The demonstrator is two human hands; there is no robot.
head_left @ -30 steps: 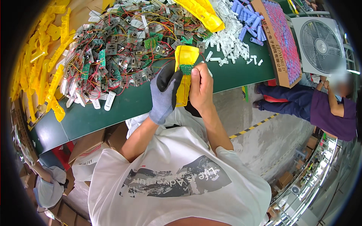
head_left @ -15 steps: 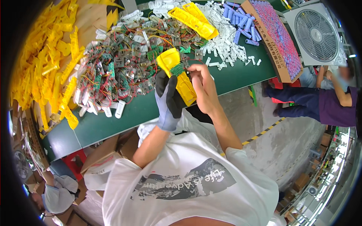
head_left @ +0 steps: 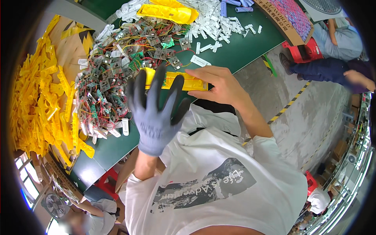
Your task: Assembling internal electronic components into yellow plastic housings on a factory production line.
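A yellow plastic casing (head_left: pixel 187 83) lies crosswise in front of me, with a red wire and a little green of a circuit board showing inside. My right hand (head_left: pixel 221 84) is bare and grips the casing's right end between thumb and fingers. Over the casing's left part, my left hand (head_left: pixel 156 107) in a grey glove with black fingertips is spread out, its fingers apart. Those fingers partly hide the casing and the board. Whether the glove touches the casing, I cannot tell. Just beyond is a heap of circuit boards with wires (head_left: pixel 113 74).
Yellow casings (head_left: pixel 43 102) pile up at the left, and more yellow casings (head_left: pixel 168 13) lie at the back. White plastic pieces (head_left: pixel 215 23) and purple cylindrical cells (head_left: pixel 244 9) are on the green table (head_left: pixel 250 51). A cardboard box (head_left: pixel 288 29) of cells stands far right. Other people sit or stand nearby.
The casing has turned from steeply tilted to nearly level. My left hand has let go of it and spread its fingers; my right hand now grips its right end. The view has shifted.
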